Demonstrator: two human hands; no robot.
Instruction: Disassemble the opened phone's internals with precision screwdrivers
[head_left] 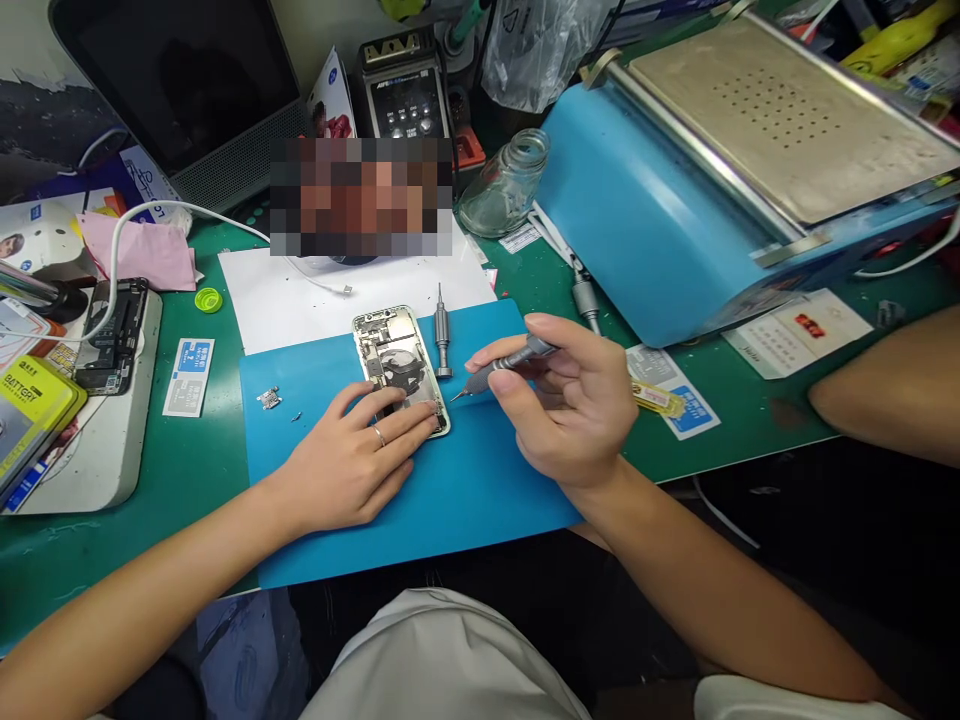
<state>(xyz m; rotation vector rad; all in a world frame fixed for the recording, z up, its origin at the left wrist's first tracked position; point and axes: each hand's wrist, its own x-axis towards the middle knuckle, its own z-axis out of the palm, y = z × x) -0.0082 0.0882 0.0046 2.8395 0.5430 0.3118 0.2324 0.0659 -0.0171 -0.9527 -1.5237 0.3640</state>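
Note:
An opened phone (391,350) with its inner parts exposed lies on a blue mat (480,480). My left hand (367,455) rests over the phone's lower part, its fingers spread and a ring on one of them. In my right hand (566,400) is a grey screwdriver (502,368), pinched between thumb and fingers, its tip just right of the phone's lower end and apart from it. A second screwdriver (442,335) lies beside the phone's right edge. Small metal pieces (268,398) and a tiny part (296,416) sit on the mat's left side.
A blue machine (622,210) with a perforated metal plate fills the back right, a glass jar (506,185) beside it. At left, a white box (135,430) bears another phone (116,340) and yellow packs (37,410). A person's arm (892,390) reaches in at right.

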